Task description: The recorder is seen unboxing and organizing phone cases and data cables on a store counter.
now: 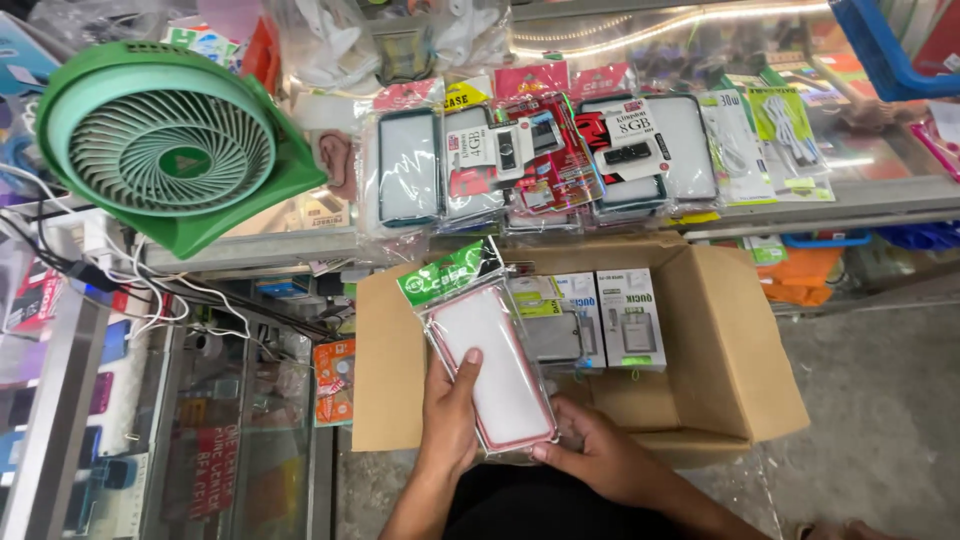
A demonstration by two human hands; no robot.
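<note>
Both my hands hold a clear phone case with a red rim, sealed in a plastic sleeve with a green header card (pixel 490 350). My left hand (pixel 448 405) grips its left edge, thumb on the front. My right hand (pixel 590 452) supports the bottom right corner from beneath. The packet is tilted and held over the near side of an open cardboard box (pixel 725 340). Inside the box stand several small white and grey boxed items (pixel 630 320).
A glass counter (pixel 800 195) behind the box carries a row of packaged phone cases (pixel 410 165), memory cards and cables. A green desk fan (pixel 170 150) stands at the left with white cords below. A glass display cabinet (pixel 200 420) is at lower left; concrete floor at right.
</note>
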